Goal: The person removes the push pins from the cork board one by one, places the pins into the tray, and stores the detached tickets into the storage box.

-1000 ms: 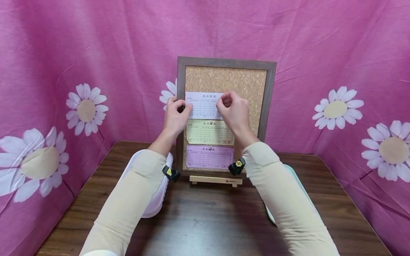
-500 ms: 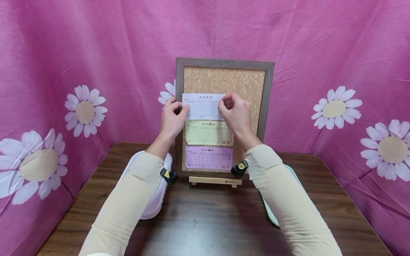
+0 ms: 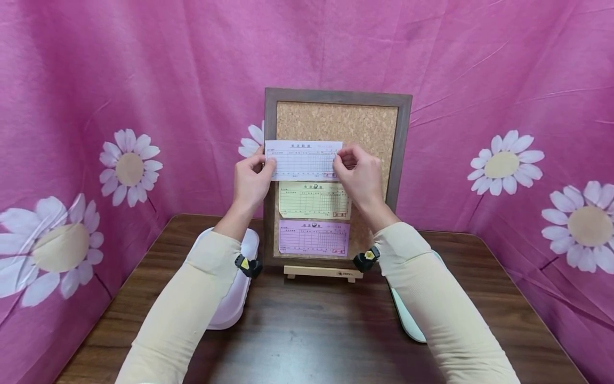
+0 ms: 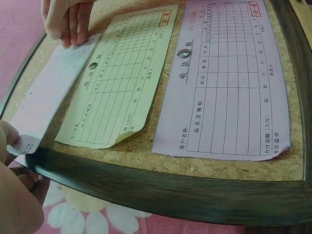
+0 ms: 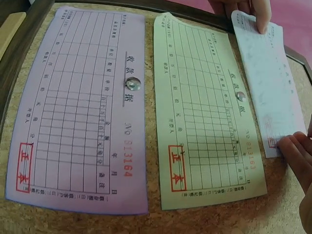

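Note:
My left hand (image 3: 251,178) pinches the left end of a white receipt slip (image 3: 302,161), thumb in front. At its right end, my right hand (image 3: 360,173) pinches the slip between thumb and fingers. The slip lies across the middle of a framed cork board (image 3: 336,121), its left end overlapping the dark frame. Just below it, a yellow receipt slip (image 5: 204,112) is fixed with a round shiny pushpin (image 5: 240,96). Lower still hangs a purple receipt slip (image 4: 224,83), with a similar pushpin (image 4: 184,53) near its heading. In the left wrist view, the yellow slip's lower corner curls up.
The board stands on a small wooden easel (image 3: 323,272) on a dark wood table (image 3: 307,330). A pale plastic container (image 3: 230,304) sits under the left forearm. A light green tray (image 3: 408,320) is partly hidden by the right sleeve. Pink flowered cloth (image 3: 192,80) hangs behind.
The white slip has shifted left until its end overlaps the frame. My left hand moved left with it; my right hand slid slightly right and down, baring the slip's red stamp.

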Demonstrator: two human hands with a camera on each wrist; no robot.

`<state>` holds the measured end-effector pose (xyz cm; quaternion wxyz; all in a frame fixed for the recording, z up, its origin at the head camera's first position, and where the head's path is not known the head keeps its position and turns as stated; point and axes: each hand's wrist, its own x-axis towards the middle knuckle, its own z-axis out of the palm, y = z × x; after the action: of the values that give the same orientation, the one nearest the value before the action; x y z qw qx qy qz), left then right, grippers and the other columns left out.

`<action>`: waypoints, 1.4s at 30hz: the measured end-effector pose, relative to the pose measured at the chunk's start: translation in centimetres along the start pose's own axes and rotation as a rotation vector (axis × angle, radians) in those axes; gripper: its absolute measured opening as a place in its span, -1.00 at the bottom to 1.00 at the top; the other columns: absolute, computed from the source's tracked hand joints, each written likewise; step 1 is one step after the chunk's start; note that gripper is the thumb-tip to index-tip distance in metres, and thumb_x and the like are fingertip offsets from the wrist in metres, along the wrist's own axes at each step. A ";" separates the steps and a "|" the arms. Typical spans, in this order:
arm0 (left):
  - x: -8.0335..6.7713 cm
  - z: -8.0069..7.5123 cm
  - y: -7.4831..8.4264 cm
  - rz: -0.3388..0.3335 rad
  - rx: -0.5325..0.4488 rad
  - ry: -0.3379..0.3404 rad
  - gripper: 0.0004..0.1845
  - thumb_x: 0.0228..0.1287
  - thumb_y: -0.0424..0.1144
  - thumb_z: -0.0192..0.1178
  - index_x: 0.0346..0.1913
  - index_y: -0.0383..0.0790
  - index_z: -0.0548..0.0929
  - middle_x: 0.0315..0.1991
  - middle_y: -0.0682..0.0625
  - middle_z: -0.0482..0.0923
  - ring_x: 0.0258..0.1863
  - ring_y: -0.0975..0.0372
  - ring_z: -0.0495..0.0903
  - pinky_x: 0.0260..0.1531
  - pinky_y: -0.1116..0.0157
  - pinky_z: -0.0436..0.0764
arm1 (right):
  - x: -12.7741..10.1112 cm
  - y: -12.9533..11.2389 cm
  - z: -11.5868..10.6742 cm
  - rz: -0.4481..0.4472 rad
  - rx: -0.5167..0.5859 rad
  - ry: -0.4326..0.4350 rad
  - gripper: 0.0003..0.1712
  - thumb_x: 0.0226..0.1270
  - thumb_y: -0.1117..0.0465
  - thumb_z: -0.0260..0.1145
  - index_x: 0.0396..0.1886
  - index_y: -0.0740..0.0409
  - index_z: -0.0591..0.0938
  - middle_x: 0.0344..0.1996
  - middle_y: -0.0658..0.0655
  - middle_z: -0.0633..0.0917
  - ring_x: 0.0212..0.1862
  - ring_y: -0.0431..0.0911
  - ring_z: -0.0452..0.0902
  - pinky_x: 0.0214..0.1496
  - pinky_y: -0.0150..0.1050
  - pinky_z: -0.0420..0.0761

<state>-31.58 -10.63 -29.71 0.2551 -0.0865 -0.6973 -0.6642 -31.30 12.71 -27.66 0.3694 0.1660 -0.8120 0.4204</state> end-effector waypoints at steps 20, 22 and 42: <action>0.0 -1.1 0.0 0.004 0.008 0.043 -0.71 0.44 -0.38 0.25 -0.02 -0.62 0.78 0.31 -0.35 0.66 0.33 0.09 0.68 -0.13 0.62 0.61 | -0.5 0.4 -0.8 -0.045 -0.002 0.006 -0.85 0.40 0.35 0.35 -0.22 0.39 0.76 -0.32 0.33 0.84 -0.28 0.12 0.78 -0.22 -0.65 0.47; 0.0 -1.3 0.0 -0.002 0.014 0.050 -0.71 0.44 -0.37 0.25 -0.01 -0.60 0.79 0.29 -0.33 0.67 0.17 0.20 0.74 -0.22 0.61 0.61 | -0.5 0.4 -0.9 -0.043 -0.008 0.004 -0.85 0.40 0.35 0.35 -0.22 0.38 0.77 -0.32 0.31 0.85 -0.28 0.10 0.78 -0.22 -0.64 0.48; 0.1 -2.9 0.4 -0.041 0.079 0.135 -0.72 0.38 -0.32 0.32 0.00 -0.47 0.84 -0.35 -0.09 0.79 -0.51 0.50 0.57 -0.44 0.54 0.54 | -0.9 2.1 -2.5 -0.034 -0.014 0.018 -0.85 0.37 0.37 0.37 -0.19 0.39 0.77 -0.30 0.33 0.84 -0.27 0.09 0.77 -0.21 -0.70 0.44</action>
<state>-30.78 -13.40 -29.39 0.2912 -0.0168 -0.7058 -0.6456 -30.75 15.91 -28.60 0.3848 0.1737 -0.8086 0.4097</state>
